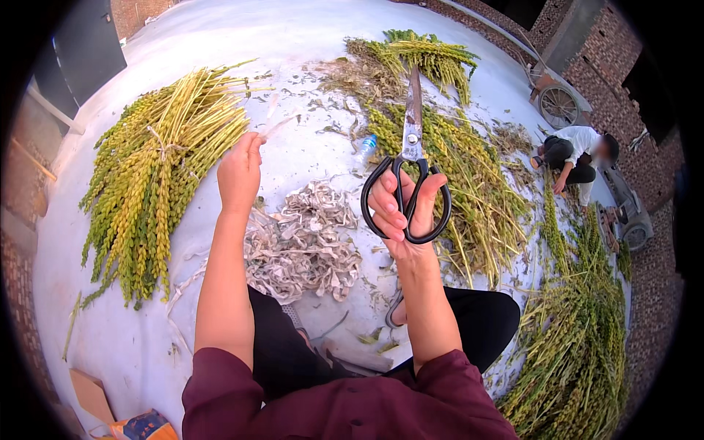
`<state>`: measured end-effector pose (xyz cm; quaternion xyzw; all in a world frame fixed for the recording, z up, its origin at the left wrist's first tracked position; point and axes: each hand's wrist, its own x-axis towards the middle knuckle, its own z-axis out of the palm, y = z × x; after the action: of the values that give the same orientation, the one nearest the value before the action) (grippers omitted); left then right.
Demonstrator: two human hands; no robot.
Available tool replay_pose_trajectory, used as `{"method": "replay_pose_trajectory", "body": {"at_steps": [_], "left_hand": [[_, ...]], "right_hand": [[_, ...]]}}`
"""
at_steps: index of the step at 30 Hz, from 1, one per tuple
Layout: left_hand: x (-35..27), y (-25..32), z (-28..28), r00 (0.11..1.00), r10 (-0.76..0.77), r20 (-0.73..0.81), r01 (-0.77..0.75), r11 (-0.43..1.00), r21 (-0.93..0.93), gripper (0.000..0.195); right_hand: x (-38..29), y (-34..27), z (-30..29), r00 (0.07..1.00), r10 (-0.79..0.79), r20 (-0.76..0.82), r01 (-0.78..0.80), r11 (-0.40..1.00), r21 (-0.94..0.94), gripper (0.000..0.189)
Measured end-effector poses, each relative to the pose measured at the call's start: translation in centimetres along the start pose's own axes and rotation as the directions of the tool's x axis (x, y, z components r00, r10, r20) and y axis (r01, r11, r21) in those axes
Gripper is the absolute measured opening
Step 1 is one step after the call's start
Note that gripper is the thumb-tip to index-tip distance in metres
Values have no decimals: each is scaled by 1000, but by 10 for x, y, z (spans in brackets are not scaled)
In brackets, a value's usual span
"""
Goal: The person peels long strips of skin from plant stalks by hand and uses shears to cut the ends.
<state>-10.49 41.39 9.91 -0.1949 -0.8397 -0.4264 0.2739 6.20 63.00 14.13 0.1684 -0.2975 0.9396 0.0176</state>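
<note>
My right hand (407,212) grips a pair of black-handled scissors (411,135) by the loops, blades pointing away from me and seemingly closed. Pinched in my left hand (240,170) is a thin pale strip (280,125) whose free end sticks out to the right. Left of that hand lies a heap of stalks with green-yellow pods (159,187), tied with a pale strip (160,144). A tangled pile of whitish cloth-like strips (302,242) sits on the floor between my arms. Beyond the scissors, more podded stalks (467,170) lie loose.
A plastic bottle (366,147) lies near the loose stalks. Farther off are another bundle (434,55) and dry leaf litter (363,77). At right, a person (575,157) crouches by a large stalk heap (572,324), near a wheeled cart (558,104). A cardboard piece (91,393) is at lower left.
</note>
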Motion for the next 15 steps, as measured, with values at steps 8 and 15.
{"method": "replay_pose_trajectory", "body": {"at_steps": [8, 15], "left_hand": [[17, -18, -102, 922, -381, -76, 179, 589, -788, 24], [-77, -23, -304, 842, -353, -408, 176, 894, -412, 25]], "right_hand": [[-82, 75, -215, 671, -214, -710, -542, 512, -667, 53], [-289, 200, -350, 387, -189, -903, -894, -317, -317, 57]]}}
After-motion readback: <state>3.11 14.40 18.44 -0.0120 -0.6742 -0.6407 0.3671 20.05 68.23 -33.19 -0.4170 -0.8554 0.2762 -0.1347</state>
